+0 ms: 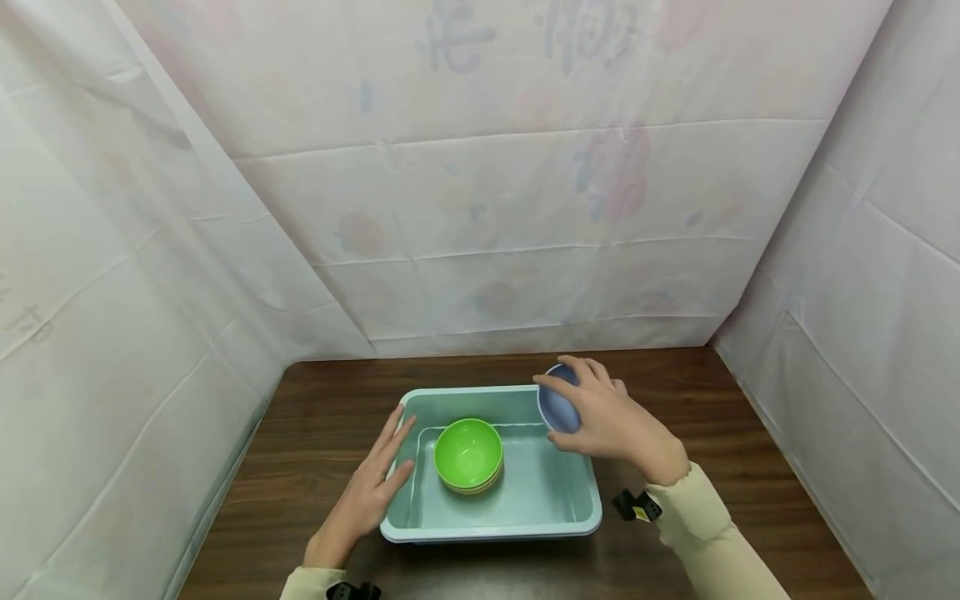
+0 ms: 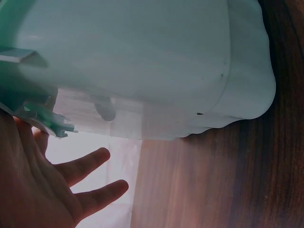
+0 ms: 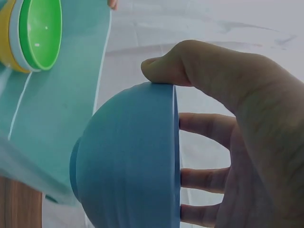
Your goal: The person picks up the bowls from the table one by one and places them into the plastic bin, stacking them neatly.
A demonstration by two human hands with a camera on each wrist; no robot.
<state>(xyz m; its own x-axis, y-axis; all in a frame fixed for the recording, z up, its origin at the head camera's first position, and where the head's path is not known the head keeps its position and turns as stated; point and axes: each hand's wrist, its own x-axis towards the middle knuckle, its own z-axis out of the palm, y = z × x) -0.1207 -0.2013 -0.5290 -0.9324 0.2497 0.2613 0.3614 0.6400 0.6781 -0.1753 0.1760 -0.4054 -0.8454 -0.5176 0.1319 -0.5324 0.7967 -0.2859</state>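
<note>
My right hand grips a blue bowl by its rim, above the right side of a pale green plastic tub. The bowl is tipped on its side, and in the right wrist view its rounded blue outside and foot face left. Inside the tub, left of the middle, stands a bright green bowl, stacked on a whitish bowl and a yellow bowl. With fingers spread and mostly straight, my left hand rests at the tub's left rim.
The tub sits on a dark brown wood-grain table. White printed cloth hangs behind the table, with more cloth at both sides. Small black cameras are worn at both wrists.
</note>
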